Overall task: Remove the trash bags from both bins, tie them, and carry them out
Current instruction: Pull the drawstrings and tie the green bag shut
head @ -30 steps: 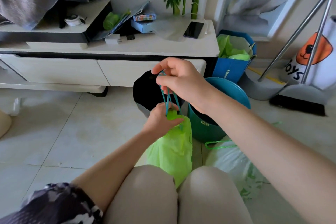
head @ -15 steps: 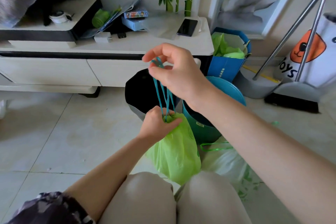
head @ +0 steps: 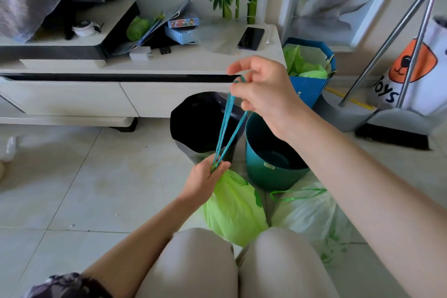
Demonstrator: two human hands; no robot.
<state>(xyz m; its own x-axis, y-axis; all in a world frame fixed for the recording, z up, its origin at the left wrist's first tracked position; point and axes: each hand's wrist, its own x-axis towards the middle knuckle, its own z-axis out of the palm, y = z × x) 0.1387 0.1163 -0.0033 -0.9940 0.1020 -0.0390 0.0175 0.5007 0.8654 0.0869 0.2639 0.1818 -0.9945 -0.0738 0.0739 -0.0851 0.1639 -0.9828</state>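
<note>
A bright green trash bag rests on the floor just in front of my knees. My left hand grips its gathered neck. Teal drawstrings run taut from the neck up to my right hand, which pinches their loops above the bins. A white translucent trash bag with a green drawstring lies on the floor to the right, untouched. Behind stand a black bin and a teal bin; both look empty.
A low white TV cabinet with a phone and clutter runs along the back. A blue paper bag holds green bags. A broom and dustpan and a white toy bag stand at right. Tiled floor lies open at left.
My right hand has drawn the teal drawstrings higher and further right, lengthening them. The bag's neck is cinched tighter under my left hand.
</note>
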